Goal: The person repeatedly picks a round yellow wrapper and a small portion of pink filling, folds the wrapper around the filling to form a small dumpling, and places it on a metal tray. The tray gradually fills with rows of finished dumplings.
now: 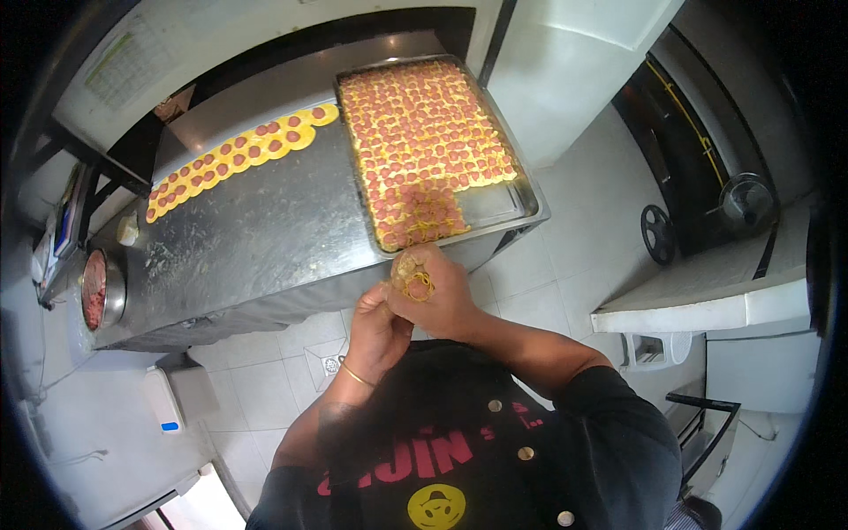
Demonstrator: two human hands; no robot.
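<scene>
Clamped in right hand (442, 296): a sausage roll (412, 274) wound with yellow noodle strands, held at frame centre, just below the metal tray (517, 208). Left hand (375, 327) closed against it from the lower left, fingertips touching. Judged mid-wrapping; next move likely calls for setting the piece in the tray's bare lower-right corner. Both forearms raised from bottom edge, wrists bent inward.

Bright, even light is washing the room; soft glare is showing on the steel table (265, 225) and baking tray (503, 208). Fisheye distortion is bending edges, black vignette is ringing the slightly soft frame
</scene>
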